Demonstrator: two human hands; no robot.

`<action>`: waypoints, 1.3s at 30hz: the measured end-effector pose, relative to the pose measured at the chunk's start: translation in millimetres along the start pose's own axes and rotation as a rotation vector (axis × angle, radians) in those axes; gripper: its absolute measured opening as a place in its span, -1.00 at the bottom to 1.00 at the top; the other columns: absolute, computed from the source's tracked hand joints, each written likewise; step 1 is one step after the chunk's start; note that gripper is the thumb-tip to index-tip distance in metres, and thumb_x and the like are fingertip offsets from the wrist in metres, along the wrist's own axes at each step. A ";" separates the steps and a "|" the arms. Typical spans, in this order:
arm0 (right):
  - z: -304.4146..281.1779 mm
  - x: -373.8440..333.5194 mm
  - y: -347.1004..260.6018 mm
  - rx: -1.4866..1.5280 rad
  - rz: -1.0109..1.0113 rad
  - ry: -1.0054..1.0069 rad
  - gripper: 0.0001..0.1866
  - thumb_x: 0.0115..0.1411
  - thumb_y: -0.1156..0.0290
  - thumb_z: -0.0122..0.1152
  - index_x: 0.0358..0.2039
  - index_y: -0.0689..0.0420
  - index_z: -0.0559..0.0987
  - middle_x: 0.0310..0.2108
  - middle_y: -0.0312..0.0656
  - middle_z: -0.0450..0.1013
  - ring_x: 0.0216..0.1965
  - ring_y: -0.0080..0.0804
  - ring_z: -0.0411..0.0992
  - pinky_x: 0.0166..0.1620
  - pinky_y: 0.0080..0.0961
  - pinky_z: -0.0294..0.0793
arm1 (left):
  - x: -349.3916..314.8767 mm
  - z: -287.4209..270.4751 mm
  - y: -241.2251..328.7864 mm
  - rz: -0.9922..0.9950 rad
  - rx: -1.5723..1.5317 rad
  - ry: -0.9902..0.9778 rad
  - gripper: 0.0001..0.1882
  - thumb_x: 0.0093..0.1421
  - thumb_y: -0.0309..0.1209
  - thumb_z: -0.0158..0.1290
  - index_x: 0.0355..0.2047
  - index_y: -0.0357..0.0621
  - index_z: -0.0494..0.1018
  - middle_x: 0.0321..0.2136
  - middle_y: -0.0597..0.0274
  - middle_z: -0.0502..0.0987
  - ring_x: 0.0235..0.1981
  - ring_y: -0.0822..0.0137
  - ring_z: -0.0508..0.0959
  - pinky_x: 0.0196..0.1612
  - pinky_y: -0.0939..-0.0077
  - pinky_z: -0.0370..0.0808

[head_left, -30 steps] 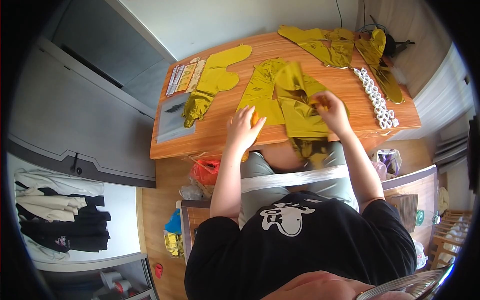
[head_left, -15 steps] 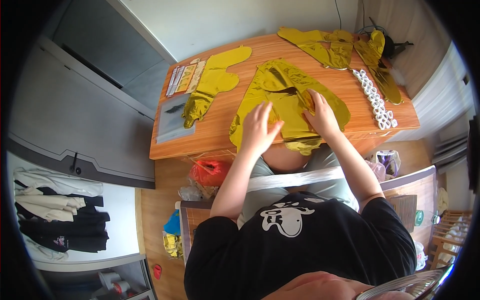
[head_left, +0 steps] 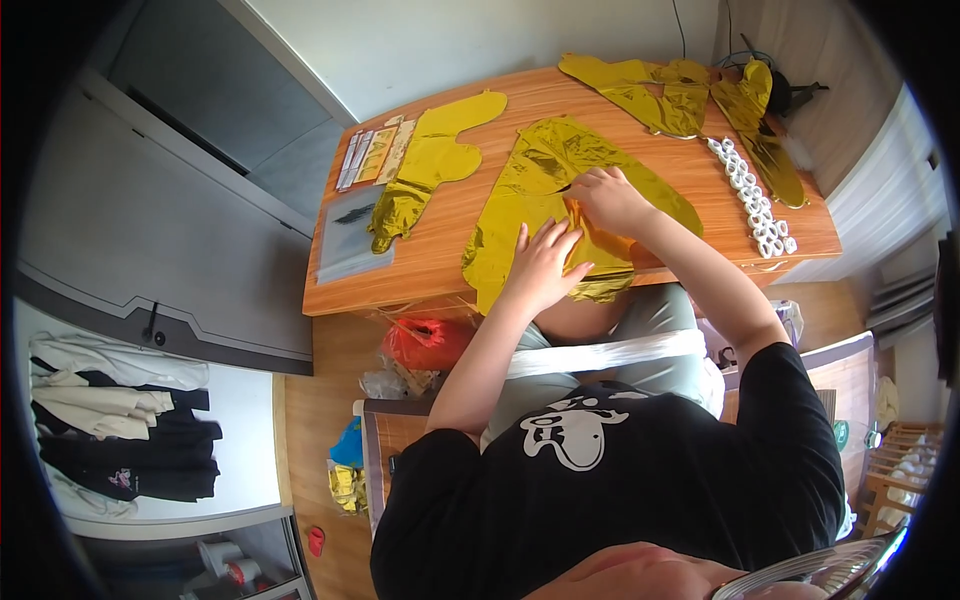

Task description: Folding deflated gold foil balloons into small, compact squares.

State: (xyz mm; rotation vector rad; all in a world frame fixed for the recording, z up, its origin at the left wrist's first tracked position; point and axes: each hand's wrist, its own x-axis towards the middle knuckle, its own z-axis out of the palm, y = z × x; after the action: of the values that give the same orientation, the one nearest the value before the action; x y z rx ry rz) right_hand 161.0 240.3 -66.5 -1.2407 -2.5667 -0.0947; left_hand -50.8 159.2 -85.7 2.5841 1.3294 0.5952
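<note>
Gold foil piece (head_left: 550,165) is lying at the wooden surface's (head_left: 425,272) near edge, left hand (head_left: 543,265) resting on it, fingers spread. Right hand (head_left: 612,204) is holding its fingers bunched over the middle, but honestly can't tell if they're pinching foil.

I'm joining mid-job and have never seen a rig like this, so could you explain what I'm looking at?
There is no machine: these are a person's bare hands, seen from above by a head-worn fisheye camera, so straight edges bend. On the wooden table, the left hand lies spread on a large gold foil piece. The right hand has its fingers bunched at the same foil; how firmly it grips is hard to tell. To the left lie another foil piece, flat printed packets and a translucent sleeve. To the right are white rings and further foil pieces.
</note>
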 end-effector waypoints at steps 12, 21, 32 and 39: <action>-19.1 -12.2 2.2 -0.078 0.331 0.100 -0.48 0.36 0.18 0.13 0.31 -0.01 0.43 0.34 -0.14 0.35 0.30 -0.10 0.29 0.30 -0.03 0.28 | 5.4 -9.2 -12.5 -0.021 -0.072 -0.064 -0.29 0.25 0.09 0.20 0.29 -0.01 0.38 0.35 0.02 0.33 0.43 0.00 0.24 0.46 -0.32 -0.05; -23.5 -55.4 -32.1 0.145 0.131 -0.011 -0.45 0.29 -0.03 0.23 0.17 0.03 0.55 0.22 -0.11 0.46 0.27 -0.09 0.37 0.35 -0.05 0.23 | -4.9 -23.2 -35.3 -0.336 0.128 -0.027 0.00 0.29 0.33 -0.01 0.45 -0.22 0.13 0.49 -0.12 0.06 0.53 -0.10 -0.01 0.49 -0.27 -0.16; 6.8 -4.9 -9.1 0.080 0.182 -0.040 -0.24 0.31 -0.26 0.09 0.29 0.07 0.41 0.35 -0.02 0.30 0.41 -0.03 0.19 0.49 0.01 0.02 | 4.4 -32.7 -77.4 -0.387 0.114 -0.139 0.00 0.32 0.31 -0.06 0.51 -0.10 0.00 0.53 -0.07 -0.07 0.56 -0.08 -0.14 0.50 -0.24 -0.20; 9.5 4.6 -4.3 0.074 0.222 -0.088 -0.07 0.29 -0.43 -0.05 0.41 0.07 0.27 0.44 0.06 0.18 0.49 0.04 0.04 0.52 -0.02 -0.08 | -0.6 -29.9 -74.6 -0.358 0.000 0.203 -0.02 0.30 0.14 0.10 0.50 -0.18 -0.02 0.49 -0.22 -0.01 0.51 -0.21 0.00 0.45 -0.40 -0.11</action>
State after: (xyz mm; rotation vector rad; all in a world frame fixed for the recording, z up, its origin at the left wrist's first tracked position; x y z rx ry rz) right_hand 152.9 242.8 -74.0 -1.5217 -2.4598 0.1016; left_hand -119.0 201.7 -83.5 2.2488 1.7985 0.8021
